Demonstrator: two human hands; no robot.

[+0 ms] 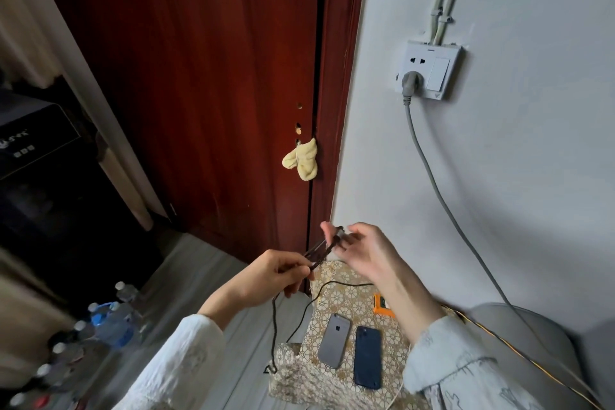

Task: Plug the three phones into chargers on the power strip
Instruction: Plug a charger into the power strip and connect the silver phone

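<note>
Both hands are up in front of the dark red door [186, 76], working a dark charging cable [87, 251]... wait, higher up: the cable [90, 251] is bundled between them. The left hand [273, 273] has its fingers curled round the folded loops, pinching them at the lower end. The right hand [362, 248] pinches the upper end of the bundle with thumb and fingertips, the other fingers spread loosely. A long tail of the cable drops from the left hand and hangs past the edge of the counter [349, 296], ending in a small kinked loop near the floor.

Here's the risk, I'd say: that dangling tail could snag on the counter's fringed cloth edge or knot on itself as the loops come free, and a sharp tug might drag it across the phones. A second thin black cable [316, 296] already trails over the cloth, so the two could tangle.

Two phones are lying face down on the patterned cloth, just beside each other: a grey phone [334, 339] and a dark blue phone [367, 358], both slim, glossy-backed, and neither plugged in. A third phone isn't visible. An orange object [382, 304] sits near the right forearm; I can't tell what it is. No power strip in view either, only a wall socket [429, 70] with a grey plug and lead running down to the right.
</note>
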